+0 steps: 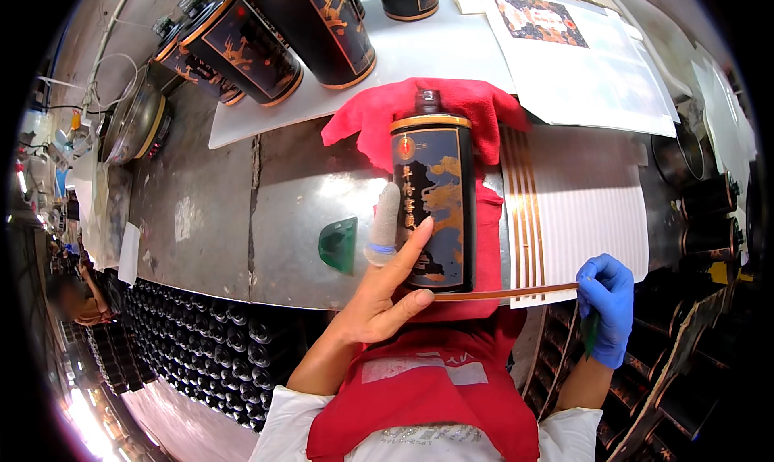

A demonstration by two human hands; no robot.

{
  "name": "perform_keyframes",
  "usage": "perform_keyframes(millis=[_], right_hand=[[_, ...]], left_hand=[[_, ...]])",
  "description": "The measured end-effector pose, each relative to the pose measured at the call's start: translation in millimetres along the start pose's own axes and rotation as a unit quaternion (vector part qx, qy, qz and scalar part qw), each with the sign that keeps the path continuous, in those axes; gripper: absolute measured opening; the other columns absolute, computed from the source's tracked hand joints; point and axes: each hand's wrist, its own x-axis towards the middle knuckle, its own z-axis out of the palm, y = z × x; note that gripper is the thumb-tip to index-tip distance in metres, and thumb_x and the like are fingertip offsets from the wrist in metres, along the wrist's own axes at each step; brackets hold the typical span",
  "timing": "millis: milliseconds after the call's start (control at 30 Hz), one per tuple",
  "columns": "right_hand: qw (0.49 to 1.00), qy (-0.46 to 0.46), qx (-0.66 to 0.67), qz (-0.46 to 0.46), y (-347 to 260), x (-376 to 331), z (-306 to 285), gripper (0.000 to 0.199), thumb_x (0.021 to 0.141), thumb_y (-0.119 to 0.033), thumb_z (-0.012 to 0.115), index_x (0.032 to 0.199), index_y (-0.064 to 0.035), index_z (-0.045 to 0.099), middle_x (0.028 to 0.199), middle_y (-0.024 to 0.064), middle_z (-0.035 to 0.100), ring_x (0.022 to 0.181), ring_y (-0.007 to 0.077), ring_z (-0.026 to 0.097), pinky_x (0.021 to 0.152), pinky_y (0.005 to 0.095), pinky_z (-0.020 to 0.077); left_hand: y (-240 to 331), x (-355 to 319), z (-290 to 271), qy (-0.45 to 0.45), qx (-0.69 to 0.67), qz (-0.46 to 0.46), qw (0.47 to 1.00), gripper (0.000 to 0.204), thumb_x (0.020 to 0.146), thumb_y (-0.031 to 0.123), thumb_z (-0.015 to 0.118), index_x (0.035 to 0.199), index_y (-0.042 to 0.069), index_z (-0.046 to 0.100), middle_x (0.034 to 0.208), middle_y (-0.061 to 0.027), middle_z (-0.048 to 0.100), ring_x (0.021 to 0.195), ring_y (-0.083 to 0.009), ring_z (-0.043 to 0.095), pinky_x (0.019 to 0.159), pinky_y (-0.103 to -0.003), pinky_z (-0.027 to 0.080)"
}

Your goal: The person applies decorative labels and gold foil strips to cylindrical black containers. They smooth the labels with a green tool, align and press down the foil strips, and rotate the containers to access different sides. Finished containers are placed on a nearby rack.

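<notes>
A dark bottle (435,212) with gold pictures and gold edging lies on a red cloth (488,220), its neck pointing away from me. My left hand (375,301) is at its lower left corner: one finger rests on the front, another wears a grey finger cover (387,212), and the thumb presses the end of a gold strip (508,292) at the bottle's base. My right hand (609,309), in a blue glove, pinches the strip's other end, pulled taut to the right. A green scraper is partly hidden under that palm. Another green scraper (338,245) lies left of the bottle.
Several gold strips lie on a white backing sheet (597,212) at right. More bottles (242,51) stand on the white board at the far left. A printed sheet (540,20) is at the far right. Racks of dark bottles (210,341) fill the lower left; a person (93,297) is beyond.
</notes>
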Motion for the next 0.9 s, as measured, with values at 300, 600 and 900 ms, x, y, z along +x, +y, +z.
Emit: perform_keyframes(millis=[300,600,900], right_hand=[[0.987,0.015,-0.153,0.044,27.8,21.9,4.2,0.008,0.077,-0.007,0.069,0.077,-0.0021,0.062,0.065,-0.0049,0.053,0.057,0.0009,0.044,0.051,0.0162,0.0342],[0.989,-0.019,-0.144,0.030,41.2,30.2,19.7,0.009,0.079,-0.010,0.070,0.079,-0.0025,0.064,0.066,-0.0031,0.056,0.060,0.0017,0.048,0.053,0.0167,0.0377],[0.991,-0.104,-0.073,0.049,42.9,23.8,54.8,0.011,0.079,-0.010,0.070,0.082,-0.0005,0.065,0.070,-0.0025,0.058,0.060,0.0018,0.047,0.055,0.0170,0.0395]], left_hand=[[9.9,2.7,5.9,0.028,0.135,0.059,0.989,0.085,0.078,0.035,0.069,0.142,0.001,0.025,0.148,-0.0286,0.011,0.139,-0.0392,0.008,0.110,-0.044,0.007],[-5.7,7.0,16.3,0.064,0.300,0.092,0.947,0.105,0.058,0.023,0.086,0.141,0.004,0.026,0.135,-0.0344,0.031,0.123,-0.0482,0.036,0.099,-0.045,0.036],[-11.4,-11.2,7.1,0.114,0.369,0.090,0.918,0.121,0.065,0.055,0.074,0.142,-0.007,0.005,0.139,-0.0353,0.026,0.128,-0.0483,0.029,0.104,-0.052,0.023]])
